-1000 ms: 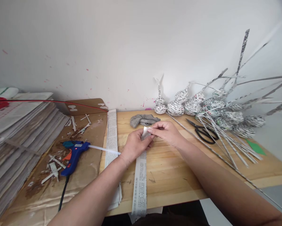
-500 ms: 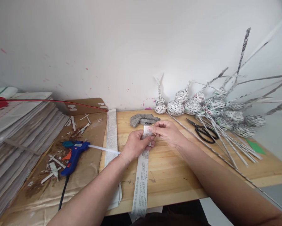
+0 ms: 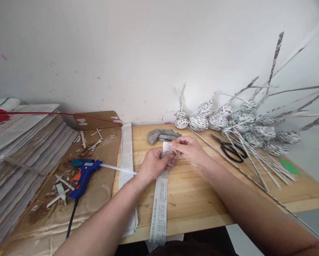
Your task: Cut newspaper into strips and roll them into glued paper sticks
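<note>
A long printed newspaper strip runs from the table's front edge up to both hands. My left hand is closed on the strip near its upper end, thumb on top and fingers underneath. At the right corner of that end, my right hand pinches the paper between thumb and fingertips. Just beyond the hands lies a crumpled grey cloth. To the left, a stack of newspaper strips reaches along the table, partly under my left forearm.
A blue glue gun with a lit red light lies on cardboard among paper scraps. Piled newspapers stand far left. Right are black scissors, rolled paper sticks and several woven paper gourds along the wall.
</note>
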The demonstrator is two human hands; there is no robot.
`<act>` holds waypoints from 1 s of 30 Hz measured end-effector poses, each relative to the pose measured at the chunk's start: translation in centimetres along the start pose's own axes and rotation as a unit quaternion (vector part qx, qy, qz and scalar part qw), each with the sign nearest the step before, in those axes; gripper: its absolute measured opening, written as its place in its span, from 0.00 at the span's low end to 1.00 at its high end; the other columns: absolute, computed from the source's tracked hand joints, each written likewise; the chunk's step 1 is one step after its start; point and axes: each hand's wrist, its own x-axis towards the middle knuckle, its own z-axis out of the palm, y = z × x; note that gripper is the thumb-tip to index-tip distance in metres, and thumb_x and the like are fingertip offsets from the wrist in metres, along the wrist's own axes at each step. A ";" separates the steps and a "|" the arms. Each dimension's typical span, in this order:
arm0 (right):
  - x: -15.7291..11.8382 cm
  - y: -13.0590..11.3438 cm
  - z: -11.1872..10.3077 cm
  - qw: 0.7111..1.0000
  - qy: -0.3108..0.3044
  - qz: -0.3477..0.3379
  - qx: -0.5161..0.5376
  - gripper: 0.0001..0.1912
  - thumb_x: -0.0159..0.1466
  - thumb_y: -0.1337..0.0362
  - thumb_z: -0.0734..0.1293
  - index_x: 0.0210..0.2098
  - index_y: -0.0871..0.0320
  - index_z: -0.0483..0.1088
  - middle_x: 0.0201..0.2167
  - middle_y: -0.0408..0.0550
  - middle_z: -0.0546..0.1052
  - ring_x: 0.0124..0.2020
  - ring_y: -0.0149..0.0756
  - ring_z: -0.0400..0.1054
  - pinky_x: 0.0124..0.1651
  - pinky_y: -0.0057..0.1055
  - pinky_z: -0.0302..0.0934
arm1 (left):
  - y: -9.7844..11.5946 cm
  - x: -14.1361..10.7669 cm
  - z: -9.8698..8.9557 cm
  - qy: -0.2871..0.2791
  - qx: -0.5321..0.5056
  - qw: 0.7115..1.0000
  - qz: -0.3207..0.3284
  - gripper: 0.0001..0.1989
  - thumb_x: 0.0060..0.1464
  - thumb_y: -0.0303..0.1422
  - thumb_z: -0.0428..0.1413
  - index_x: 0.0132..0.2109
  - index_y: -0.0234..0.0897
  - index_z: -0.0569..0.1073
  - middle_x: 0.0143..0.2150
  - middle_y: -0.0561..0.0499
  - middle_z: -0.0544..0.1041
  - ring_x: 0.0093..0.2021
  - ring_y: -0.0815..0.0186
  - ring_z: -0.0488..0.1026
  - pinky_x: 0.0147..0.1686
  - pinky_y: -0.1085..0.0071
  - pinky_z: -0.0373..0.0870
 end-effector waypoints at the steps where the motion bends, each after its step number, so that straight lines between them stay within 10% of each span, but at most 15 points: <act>1: 0.0 0.0 0.0 1.000 -0.002 0.001 0.003 0.19 0.48 0.52 0.76 0.19 0.59 0.67 0.15 0.38 0.64 0.17 0.23 0.53 0.19 0.25 0.44 | 0.0 0.0 -0.1 -0.008 -0.013 1.000 -0.008 0.10 0.50 0.38 0.60 0.36 0.34 0.75 0.29 0.48 0.78 0.28 0.68 0.75 0.30 0.72 0.73; 30: 0.1 -0.1 -0.6 0.996 -0.083 0.020 -0.007 0.16 0.52 0.54 0.73 0.31 0.62 0.77 0.18 0.41 0.69 0.19 0.25 0.58 0.20 0.25 0.49 | 0.0 0.1 -0.4 -0.025 -0.005 1.000 -0.009 0.13 0.52 0.38 0.58 0.41 0.34 0.75 0.30 0.48 0.77 0.30 0.67 0.75 0.30 0.73 0.73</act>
